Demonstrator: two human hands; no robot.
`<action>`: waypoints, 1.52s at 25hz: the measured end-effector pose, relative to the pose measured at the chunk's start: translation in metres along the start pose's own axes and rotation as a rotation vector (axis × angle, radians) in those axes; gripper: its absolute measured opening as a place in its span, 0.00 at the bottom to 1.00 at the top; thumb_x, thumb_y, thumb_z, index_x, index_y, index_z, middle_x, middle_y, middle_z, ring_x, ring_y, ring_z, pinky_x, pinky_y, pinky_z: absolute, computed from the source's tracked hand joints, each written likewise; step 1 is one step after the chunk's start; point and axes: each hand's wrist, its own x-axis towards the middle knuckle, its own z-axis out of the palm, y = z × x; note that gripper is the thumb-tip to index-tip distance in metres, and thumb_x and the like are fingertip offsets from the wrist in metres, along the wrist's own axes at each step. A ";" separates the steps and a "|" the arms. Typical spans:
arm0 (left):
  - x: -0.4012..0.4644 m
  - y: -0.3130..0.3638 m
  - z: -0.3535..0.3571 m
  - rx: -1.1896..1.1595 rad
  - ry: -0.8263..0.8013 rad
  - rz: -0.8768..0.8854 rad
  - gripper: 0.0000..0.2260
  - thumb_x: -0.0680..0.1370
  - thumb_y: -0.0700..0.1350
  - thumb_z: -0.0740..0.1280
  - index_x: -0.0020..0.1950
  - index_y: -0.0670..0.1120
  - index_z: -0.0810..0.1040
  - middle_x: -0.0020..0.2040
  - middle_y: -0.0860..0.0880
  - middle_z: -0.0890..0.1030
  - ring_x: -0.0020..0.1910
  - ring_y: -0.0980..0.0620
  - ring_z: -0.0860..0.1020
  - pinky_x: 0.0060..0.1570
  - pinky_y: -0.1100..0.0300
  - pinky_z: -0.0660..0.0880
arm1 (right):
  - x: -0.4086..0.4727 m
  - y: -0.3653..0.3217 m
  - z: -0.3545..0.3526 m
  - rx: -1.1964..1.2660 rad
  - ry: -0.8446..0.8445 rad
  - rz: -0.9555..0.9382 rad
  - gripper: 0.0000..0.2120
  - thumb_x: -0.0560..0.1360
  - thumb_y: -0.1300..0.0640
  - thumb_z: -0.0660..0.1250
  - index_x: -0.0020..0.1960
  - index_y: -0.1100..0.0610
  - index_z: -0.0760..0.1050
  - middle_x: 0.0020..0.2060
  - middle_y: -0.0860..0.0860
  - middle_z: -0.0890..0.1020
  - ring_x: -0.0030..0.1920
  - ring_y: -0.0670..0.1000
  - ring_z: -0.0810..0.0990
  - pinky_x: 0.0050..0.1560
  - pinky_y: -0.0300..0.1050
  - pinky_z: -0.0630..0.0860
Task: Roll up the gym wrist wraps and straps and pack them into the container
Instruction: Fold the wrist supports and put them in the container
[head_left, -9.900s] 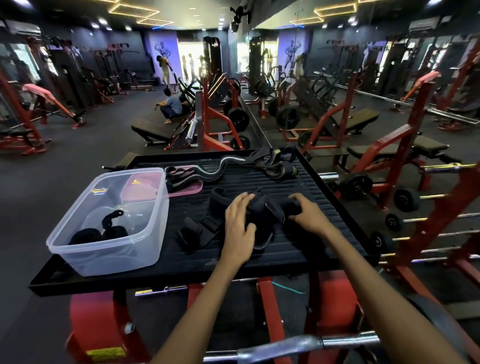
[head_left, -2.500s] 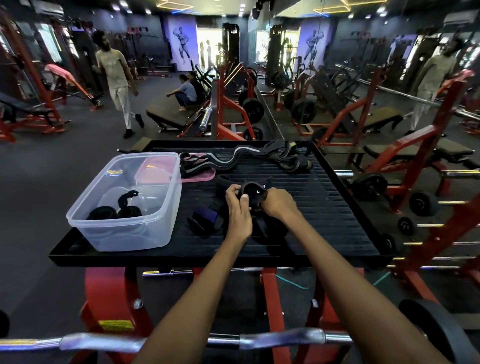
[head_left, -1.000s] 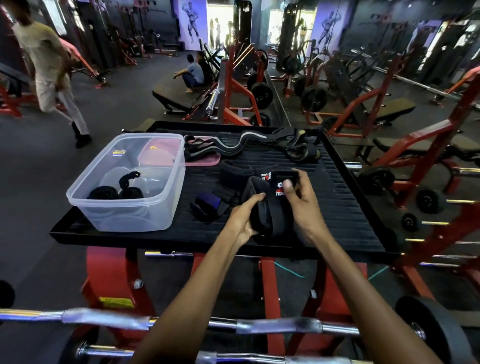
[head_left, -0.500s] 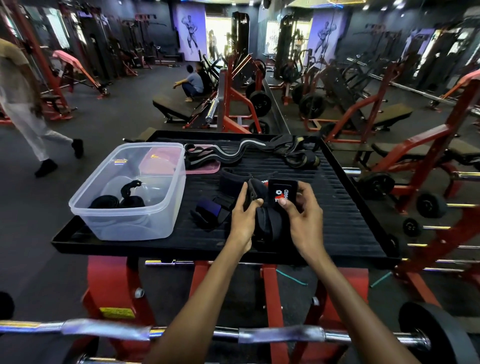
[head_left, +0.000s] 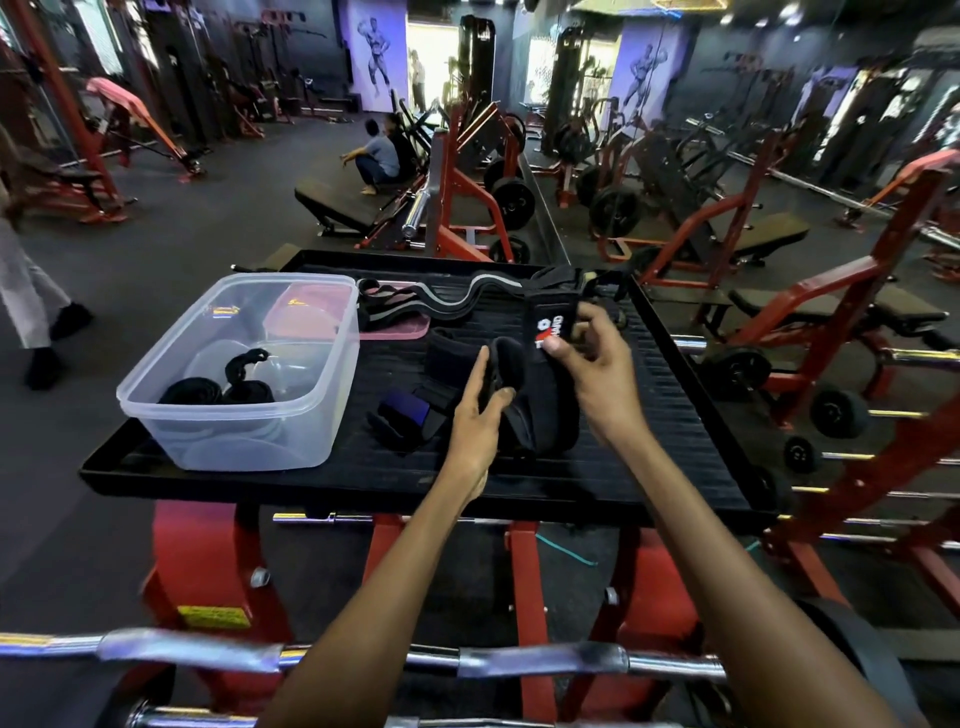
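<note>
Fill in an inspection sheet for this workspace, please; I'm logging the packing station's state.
Surface: black ribbed tray on a red stand.
Job's things: clear container holding rolled black straps; black wrist wrap in both hands; loose wraps beside it.
Clutter: long grey-striped strap, pink pad at the far edge.
Grippers: left hand grips the wrap's rolled end; right hand pinches its labelled end.
Cables: nothing seen.
Surroundings: gym machines; seated person behind.
</note>
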 end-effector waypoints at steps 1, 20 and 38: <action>0.000 -0.001 0.000 0.018 -0.023 0.022 0.26 0.79 0.35 0.60 0.73 0.55 0.63 0.65 0.57 0.73 0.64 0.59 0.73 0.71 0.54 0.64 | 0.004 0.004 0.002 -0.064 -0.009 0.029 0.14 0.73 0.67 0.68 0.55 0.54 0.73 0.41 0.47 0.80 0.40 0.38 0.77 0.45 0.32 0.73; -0.017 0.002 -0.003 0.225 0.088 0.237 0.29 0.75 0.53 0.66 0.71 0.67 0.57 0.68 0.57 0.65 0.68 0.65 0.64 0.71 0.63 0.58 | 0.008 0.017 0.004 -0.376 -0.411 0.205 0.13 0.77 0.67 0.59 0.54 0.59 0.81 0.47 0.46 0.81 0.51 0.40 0.77 0.58 0.31 0.69; -0.024 0.003 0.002 0.366 0.051 0.346 0.28 0.80 0.41 0.60 0.77 0.49 0.50 0.73 0.42 0.57 0.69 0.61 0.59 0.58 0.85 0.52 | 0.012 0.016 0.003 -0.429 -0.518 0.522 0.14 0.77 0.60 0.55 0.52 0.59 0.80 0.51 0.52 0.81 0.52 0.49 0.77 0.59 0.45 0.70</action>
